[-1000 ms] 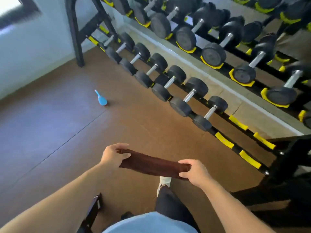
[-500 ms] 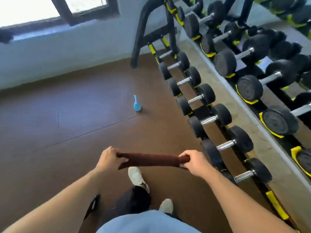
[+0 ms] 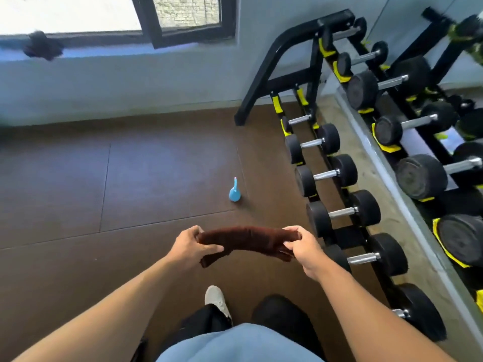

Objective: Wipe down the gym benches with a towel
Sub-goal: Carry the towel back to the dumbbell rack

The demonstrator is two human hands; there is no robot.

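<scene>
A dark brown towel, folded into a long strip, hangs in the air in front of me above the brown floor. My left hand grips its left end and my right hand pinches its right end. The strip sags a little at both ends. No gym bench shows in this view.
A black and yellow dumbbell rack with several dumbbells runs along the right side, in front of a mirror. A small blue spray bottle stands on the floor ahead. A wall with a window lies beyond. My shoe shows below.
My view has turned left, so the rack slid to the right and the window came into sight. Both hands keep holding the towel, now slightly closer together with the strip slacker.
</scene>
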